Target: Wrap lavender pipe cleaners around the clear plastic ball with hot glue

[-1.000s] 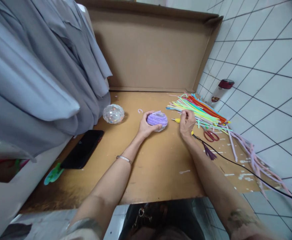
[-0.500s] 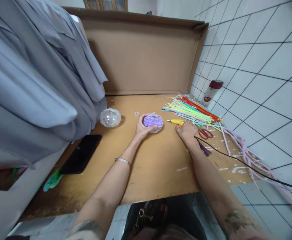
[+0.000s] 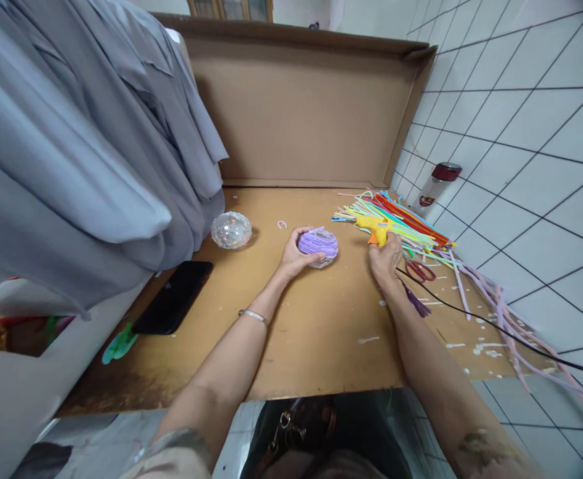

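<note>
A clear ball (image 3: 318, 245) wrapped round with purple pipe cleaner rests in my left hand (image 3: 295, 256), its fingers and thumb closed about the left side. My right hand (image 3: 385, 258) grips the handle of a yellow glue gun (image 3: 374, 226), which is raised with its nozzle pointing left towards the ball, apart from it. A black cord (image 3: 464, 307) runs from near that hand to the right edge. Behind the glue gun lies a pile of colourful pipe cleaners (image 3: 411, 223). Red-handled scissors (image 3: 420, 270) and a purple tassel (image 3: 414, 301) lie by my right wrist.
Another clear ball (image 3: 231, 230) sits at the left, with a small pink curved piece (image 3: 282, 224) between. A black phone (image 3: 174, 297) lies near grey cloth (image 3: 96, 153). Cardboard (image 3: 301, 113) stands at the back; a red-lidded jar (image 3: 437, 185) stands by the tiled wall. Loose pale strands (image 3: 504, 313) trail rightward.
My right hand has lifted and turned the glue gun upright, where before it lay low over the table. My left hand still holds the ball. The whole view has shifted slightly.
</note>
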The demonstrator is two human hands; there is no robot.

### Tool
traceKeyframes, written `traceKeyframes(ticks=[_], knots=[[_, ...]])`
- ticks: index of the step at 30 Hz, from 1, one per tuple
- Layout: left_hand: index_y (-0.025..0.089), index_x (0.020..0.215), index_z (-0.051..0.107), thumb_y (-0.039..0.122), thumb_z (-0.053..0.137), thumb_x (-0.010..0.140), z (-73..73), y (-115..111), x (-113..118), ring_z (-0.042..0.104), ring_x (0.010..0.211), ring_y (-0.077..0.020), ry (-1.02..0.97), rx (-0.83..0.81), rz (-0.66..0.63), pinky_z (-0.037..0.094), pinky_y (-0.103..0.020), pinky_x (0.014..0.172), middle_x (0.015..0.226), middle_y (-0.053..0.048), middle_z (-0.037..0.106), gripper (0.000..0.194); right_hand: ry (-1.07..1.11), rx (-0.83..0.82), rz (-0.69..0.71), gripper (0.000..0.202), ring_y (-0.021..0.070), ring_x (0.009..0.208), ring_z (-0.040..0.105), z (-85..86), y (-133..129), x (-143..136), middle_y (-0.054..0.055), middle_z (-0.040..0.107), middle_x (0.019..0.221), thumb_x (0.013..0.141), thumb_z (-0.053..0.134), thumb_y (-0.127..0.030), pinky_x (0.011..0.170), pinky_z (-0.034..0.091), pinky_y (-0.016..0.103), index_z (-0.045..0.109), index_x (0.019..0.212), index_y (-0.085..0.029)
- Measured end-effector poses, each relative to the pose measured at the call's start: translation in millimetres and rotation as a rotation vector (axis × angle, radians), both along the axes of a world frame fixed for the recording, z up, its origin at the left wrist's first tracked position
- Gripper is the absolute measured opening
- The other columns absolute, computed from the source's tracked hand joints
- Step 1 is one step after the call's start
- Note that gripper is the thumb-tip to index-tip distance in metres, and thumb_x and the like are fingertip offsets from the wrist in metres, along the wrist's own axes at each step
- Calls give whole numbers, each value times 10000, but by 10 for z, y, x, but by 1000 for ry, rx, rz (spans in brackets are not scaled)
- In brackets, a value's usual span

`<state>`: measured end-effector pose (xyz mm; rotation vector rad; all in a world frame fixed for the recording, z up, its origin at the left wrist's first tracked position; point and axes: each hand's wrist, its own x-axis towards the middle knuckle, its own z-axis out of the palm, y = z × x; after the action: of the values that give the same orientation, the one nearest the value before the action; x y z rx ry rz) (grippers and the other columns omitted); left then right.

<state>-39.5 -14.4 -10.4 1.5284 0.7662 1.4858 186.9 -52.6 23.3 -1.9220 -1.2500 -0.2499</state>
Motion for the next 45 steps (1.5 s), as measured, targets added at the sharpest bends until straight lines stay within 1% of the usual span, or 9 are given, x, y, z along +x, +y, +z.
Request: traceKeyframes(ticks=[4, 7, 12, 16, 22, 25, 30, 36, 45], knots=[[190, 1160, 558, 458, 945, 447, 13, -32, 10, 630, 1181, -278, 44, 39, 5, 484, -412, 1059, 1312, -132, 630, 854, 26, 7, 14, 336, 287, 822, 598, -18, 2, -31, 141, 657, 907, 814, 431, -204, 751, 442, 388, 551, 1119, -129], [192, 1177, 547, 472, 938, 466, 12, -49, 24, 629, 1199, -283, 70, 72, 7, 478, -426, 1074, 1322, -136, 627, 858, 37, -41, 38, 352, 282, 739, 580, -7, -13, -55, 103, 636, 818, 830, 434, -262, 689, 408, 367, 528, 1148, -144], [193, 1188, 536, 522, 921, 500, 9, -71, 40, 623, 1226, -293, 118, 130, 16, 480, -432, 1077, 1323, -143, 621, 854, 57, -53, 49, 363, 296, 780, 604, 74, -25, -98, 114, 658, 882, 807, 457, -329, 691, 411, 363, 495, 1132, -173], [193, 1190, 540, 519, 919, 503, 17, -84, 43, 625, 1220, -293, 125, 121, 40, 476, -437, 1082, 1319, -141, 623, 849, 112, -66, 108, 390, 304, 806, 620, 120, -29, -113, 113, 668, 900, 776, 497, -355, 713, 438, 377, 466, 1127, -188], [187, 1171, 559, 483, 933, 474, 34, -95, 54, 634, 1200, -292, 89, 105, 50, 480, -449, 1085, 1290, -138, 644, 844, 188, -49, 152, 514, 324, 862, 646, 136, -34, -116, 112, 684, 911, 781, 567, -580, 751, 462, 395, 490, 1106, -190], [193, 1170, 565, 482, 932, 475, 34, -96, 65, 631, 1205, -291, 90, 100, 51, 480, -447, 1083, 1297, -131, 641, 837, 140, -27, 77, 440, 331, 865, 647, 136, -34, -140, 115, 685, 887, 770, 583, -513, 764, 458, 405, 521, 1055, -184], [188, 1166, 561, 509, 944, 450, 21, -87, 78, 635, 1185, -288, 74, 85, 25, 484, -431, 1068, 1297, -137, 641, 873, 23, 54, 27, 283, 318, 964, 636, 115, -52, -159, 139, 691, 971, 765, 524, -328, 913, 415, 464, 547, 1002, -175], [190, 1169, 559, 551, 944, 453, 40, -107, 83, 632, 1192, -290, 72, 73, -6, 485, -422, 1063, 1292, -135, 644, 890, -51, 96, 17, 237, 326, 1026, 590, 99, -73, -149, 146, 671, 1010, 757, 529, -316, 959, 377, 496, 558, 948, -179], [187, 1161, 571, 571, 947, 431, 76, -135, 104, 615, 1214, -295, 75, 63, -36, 462, -434, 1099, 1281, -133, 644, 906, -55, 93, 86, 239, 322, 1043, 583, 103, -84, -181, 137, 655, 993, 743, 541, -281, 955, 386, 485, 555, 960, -183]])
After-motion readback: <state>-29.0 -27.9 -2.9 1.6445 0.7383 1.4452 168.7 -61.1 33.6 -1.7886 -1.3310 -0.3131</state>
